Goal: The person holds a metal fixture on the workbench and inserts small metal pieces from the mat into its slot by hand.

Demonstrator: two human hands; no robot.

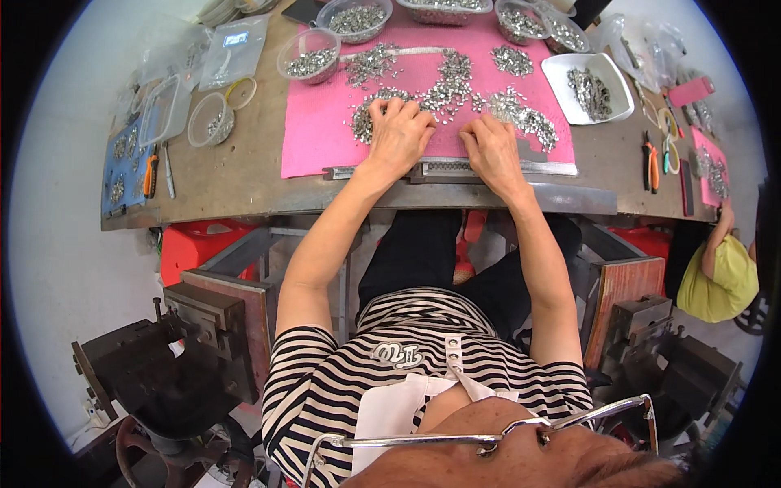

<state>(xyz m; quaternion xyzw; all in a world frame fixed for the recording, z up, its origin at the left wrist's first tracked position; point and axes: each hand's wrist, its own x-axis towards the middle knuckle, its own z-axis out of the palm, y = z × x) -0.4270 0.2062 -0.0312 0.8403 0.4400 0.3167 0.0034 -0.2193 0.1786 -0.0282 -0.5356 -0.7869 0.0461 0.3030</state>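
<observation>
Left hand (399, 134) palm-down on the pink mat (313, 142), fingers curled over small metal parts (443, 93), right hand (490, 146) alongside, fingertips touching parts, metal rail (447, 168) at mat's near edge beneath both wrists, whether either pinches a part unclear

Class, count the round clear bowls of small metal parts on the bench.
5: one left of the pink mat, one at its top-left corner, three along the top edge. Others may be hidden.

Metal parts (455, 85) heaped on mat (313, 138), bowls (309, 53) behind, pliers (651, 163) right, metal rail (455, 168) at front edge.
</observation>
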